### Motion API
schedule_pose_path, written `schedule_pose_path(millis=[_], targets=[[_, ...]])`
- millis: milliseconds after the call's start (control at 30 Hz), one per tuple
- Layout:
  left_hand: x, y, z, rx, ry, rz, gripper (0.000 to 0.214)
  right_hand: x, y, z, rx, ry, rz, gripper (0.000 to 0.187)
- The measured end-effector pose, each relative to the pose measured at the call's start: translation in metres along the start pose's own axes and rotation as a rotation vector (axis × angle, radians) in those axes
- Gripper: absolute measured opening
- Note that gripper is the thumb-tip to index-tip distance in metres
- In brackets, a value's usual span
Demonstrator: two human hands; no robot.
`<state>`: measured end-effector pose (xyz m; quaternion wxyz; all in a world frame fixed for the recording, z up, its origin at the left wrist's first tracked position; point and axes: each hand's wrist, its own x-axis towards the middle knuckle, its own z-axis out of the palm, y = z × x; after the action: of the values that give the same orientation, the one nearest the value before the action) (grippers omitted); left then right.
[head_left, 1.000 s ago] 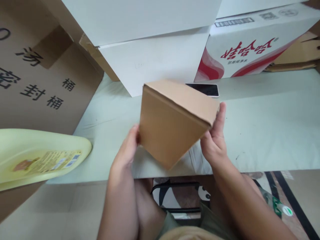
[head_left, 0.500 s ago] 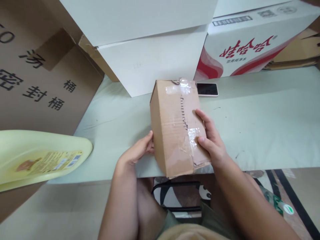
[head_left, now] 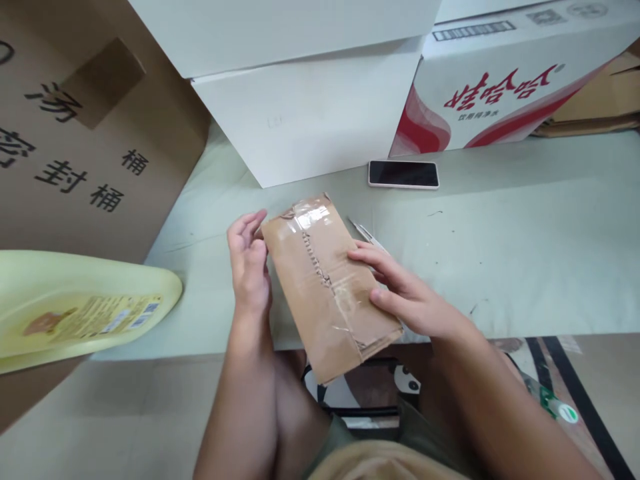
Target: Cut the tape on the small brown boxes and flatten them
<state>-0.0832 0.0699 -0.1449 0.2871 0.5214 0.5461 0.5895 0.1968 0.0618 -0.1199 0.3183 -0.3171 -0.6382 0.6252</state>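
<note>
A small brown cardboard box (head_left: 325,287) lies slantwise in front of me, its near corner reaching past the front edge of the table. Clear tape and a ragged perforated line run along its top face. My right hand (head_left: 400,287) holds it by the right side, with thumb and fingertips on the top face. At the far left corner is my left hand (head_left: 250,260), fingers loosely bent and apart; I cannot tell whether it touches the cardboard. A thin metal-tipped tool (head_left: 367,233), perhaps a knife, is partly hidden beyond my right fingers.
A phone (head_left: 403,175) lies by the white boxes (head_left: 310,120) at the back. Right of them stands a red-and-white carton (head_left: 480,107). A large brown carton (head_left: 100,147) and a pale yellow jug (head_left: 90,307) take up the left. The pale green cloth (head_left: 525,267) covers the table.
The box has turned anticlockwise and come nearer to me, uncovering the phone and the thin tool. My left hand has moved up from its left side to the far left corner.
</note>
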Motion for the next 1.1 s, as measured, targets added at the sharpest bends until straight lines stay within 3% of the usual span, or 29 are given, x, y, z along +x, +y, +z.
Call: schedule_pose_path(millis=[200,467,567,633,700,800,867,1000,1100], targets=[[-0.002,0.010,0.004,-0.049,-0.127,0.012,0.047,0.001,0.000,0.003,-0.065,0.045,-0.049,0.046],[-0.001,0.016,0.006,-0.036,-0.123,-0.034,0.048,0.002,0.003,0.006,-0.094,0.103,-0.068,0.043],[-0.002,0.019,0.006,-0.026,-0.121,-0.064,0.049,0.004,0.008,0.002,-0.089,0.274,-0.053,0.041],[-0.002,0.020,0.006,-0.030,-0.124,-0.062,0.049,0.007,0.012,-0.003,-0.278,0.455,0.028,0.037],[-0.002,0.020,0.005,-0.039,-0.125,-0.054,0.048,0.010,0.017,-0.009,-0.582,0.543,0.196,0.041],[-0.002,0.020,0.006,-0.040,-0.121,-0.057,0.047,0.016,0.021,-0.015,-0.922,0.432,0.448,0.050],[-0.001,0.019,0.007,-0.036,-0.117,-0.062,0.046,0.020,0.022,-0.016,-1.014,0.349,0.532,0.045],[-0.001,0.019,0.009,-0.017,-0.107,-0.061,0.045,0.027,0.019,-0.016,-0.996,0.328,0.532,0.023],[-0.002,0.018,0.010,-0.009,-0.101,-0.059,0.045,0.027,0.016,-0.018,-0.971,0.366,0.497,0.025]])
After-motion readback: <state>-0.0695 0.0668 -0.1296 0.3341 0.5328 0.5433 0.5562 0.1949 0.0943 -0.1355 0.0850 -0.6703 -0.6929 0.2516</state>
